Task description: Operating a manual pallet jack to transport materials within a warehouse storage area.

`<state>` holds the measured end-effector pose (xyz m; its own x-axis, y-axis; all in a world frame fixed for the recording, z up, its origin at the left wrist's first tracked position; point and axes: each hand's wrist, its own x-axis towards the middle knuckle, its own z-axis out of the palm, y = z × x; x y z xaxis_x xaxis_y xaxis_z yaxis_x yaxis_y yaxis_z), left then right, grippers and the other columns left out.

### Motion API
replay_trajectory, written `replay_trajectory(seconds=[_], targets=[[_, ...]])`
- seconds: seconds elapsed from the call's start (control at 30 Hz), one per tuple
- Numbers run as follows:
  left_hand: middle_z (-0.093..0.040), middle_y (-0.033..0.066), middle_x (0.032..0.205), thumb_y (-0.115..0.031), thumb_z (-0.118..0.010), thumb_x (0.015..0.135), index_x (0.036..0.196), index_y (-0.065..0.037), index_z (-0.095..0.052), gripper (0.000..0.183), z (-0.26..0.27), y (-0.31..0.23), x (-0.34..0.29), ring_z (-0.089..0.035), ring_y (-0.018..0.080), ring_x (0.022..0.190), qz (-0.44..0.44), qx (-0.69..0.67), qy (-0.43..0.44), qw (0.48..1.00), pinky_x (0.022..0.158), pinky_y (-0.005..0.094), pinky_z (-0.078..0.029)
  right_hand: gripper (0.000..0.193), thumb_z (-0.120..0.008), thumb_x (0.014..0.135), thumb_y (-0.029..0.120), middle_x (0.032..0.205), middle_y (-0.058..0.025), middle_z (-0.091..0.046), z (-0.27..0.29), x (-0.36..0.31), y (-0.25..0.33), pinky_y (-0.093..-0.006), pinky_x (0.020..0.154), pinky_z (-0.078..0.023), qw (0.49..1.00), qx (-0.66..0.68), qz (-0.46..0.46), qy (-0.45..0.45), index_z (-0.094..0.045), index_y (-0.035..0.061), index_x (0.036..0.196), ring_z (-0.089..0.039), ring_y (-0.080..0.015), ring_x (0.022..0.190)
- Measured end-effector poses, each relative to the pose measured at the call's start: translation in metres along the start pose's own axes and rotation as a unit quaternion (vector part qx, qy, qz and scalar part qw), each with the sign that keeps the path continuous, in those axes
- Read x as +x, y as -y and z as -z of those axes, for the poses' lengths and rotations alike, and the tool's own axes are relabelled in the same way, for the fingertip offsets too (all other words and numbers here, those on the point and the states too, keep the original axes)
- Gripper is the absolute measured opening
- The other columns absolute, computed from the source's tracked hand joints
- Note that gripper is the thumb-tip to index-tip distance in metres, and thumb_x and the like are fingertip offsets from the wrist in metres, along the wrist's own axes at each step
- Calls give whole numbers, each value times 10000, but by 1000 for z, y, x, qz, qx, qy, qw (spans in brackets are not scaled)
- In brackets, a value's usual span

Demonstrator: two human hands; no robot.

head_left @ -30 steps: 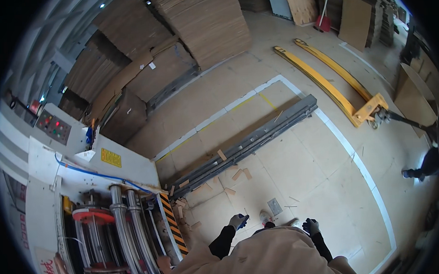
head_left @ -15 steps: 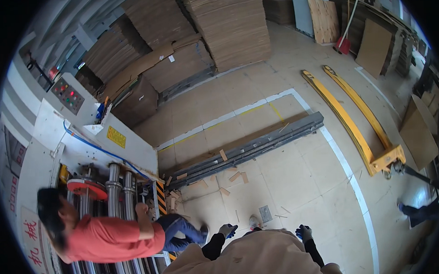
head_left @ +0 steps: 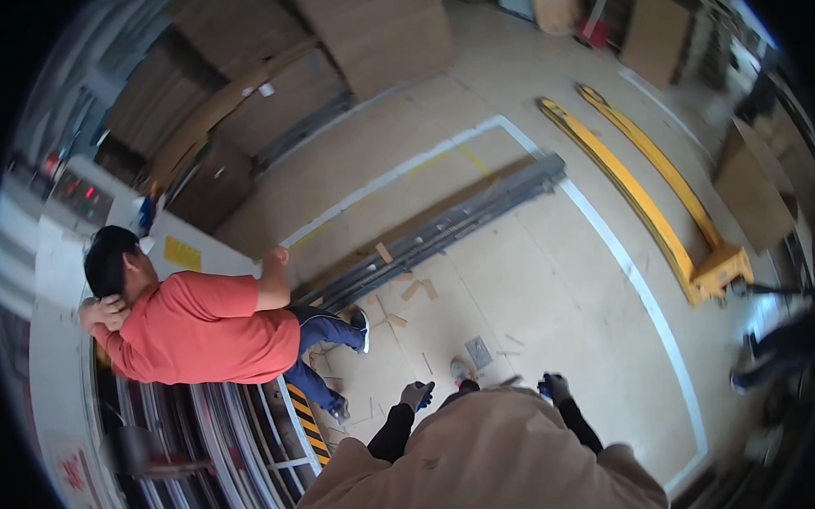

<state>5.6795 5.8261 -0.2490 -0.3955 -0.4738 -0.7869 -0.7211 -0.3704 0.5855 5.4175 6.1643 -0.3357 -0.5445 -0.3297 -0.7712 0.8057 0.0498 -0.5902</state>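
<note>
My left hand, in a grey and blue glove, hangs in front of my body on the left. Its fingers are curled in, and nothing shows in them. At my other side, my right hand wears the same kind of glove, also with curled fingers and nothing visible in it. Both hands are apart from any object, above the tiled floor. One of my shoes shows between them, beside a small grey floor plate.
To the left, a person in a red shirt stands by a machine with metal rollers. Ahead lie a long grey rail and cardboard scraps. A yellow pallet jack is at right; cardboard stacks stand behind. Someone's legs show far right.
My view has shifted, moving the rail and pallet jack up and left in it. The person in red has moved from leaning over the rollers to upright, a hand raised at the head.
</note>
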Motion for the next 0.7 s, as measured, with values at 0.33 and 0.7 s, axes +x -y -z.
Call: replay_trajectory(seconds=[0.33,0.7], targets=[[-603,98,635,-320,-675,774,809,-26,-579,312,1,-10,-21,-569,168,471,14,14,8,1000,424,273,-482,260,-590,836,244,779,-124,-630,-18,-26,1,-302,561,-533,997,-68,-7,-30,-564,5,936,-629,-202,650],[-605,89,655,-317,-669,779,831,-27,-578,308,3,-25,-11,-585,166,502,14,39,25,999,443,277,-492,260,-571,847,236,797,-116,-630,-26,-43,3,-299,575,-534,997,-65,-2,-50,-568,-8,937,-629,-192,670]])
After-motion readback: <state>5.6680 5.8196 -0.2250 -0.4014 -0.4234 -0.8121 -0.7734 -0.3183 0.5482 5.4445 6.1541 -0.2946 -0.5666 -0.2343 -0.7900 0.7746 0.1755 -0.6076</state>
